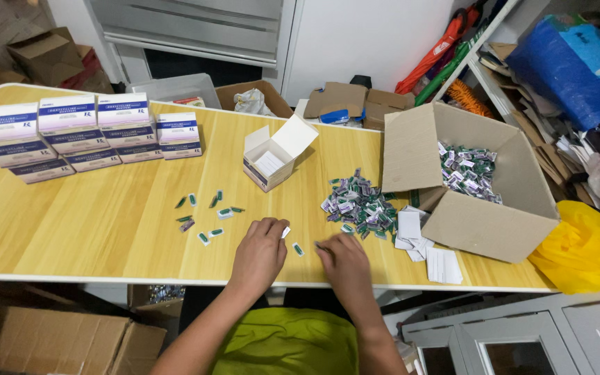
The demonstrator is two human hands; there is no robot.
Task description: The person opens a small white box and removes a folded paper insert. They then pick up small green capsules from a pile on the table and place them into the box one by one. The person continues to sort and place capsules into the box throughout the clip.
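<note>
Wood-grain table: pale yellow top, worked from its near edge.
Stacked cartons: at ten o'clock, four columns of white-and-purple boxes; about ten show.
Loose sachets: roughly ten small green-and-white packets scattered at eleven o'clock of the hands.
Left hand: palm down, fingers curled, pinching a small white packet.
Right hand: flat beside it, fingertips on one sachet; hands close, not touching.
Open small box: one, at twelve o'clock.
Sachet heap: one o'clock, too many to count.
Big cardboard box: one, at two o'clock.
Technique: slide single pieces clear and keep counted ones apart.
</note>
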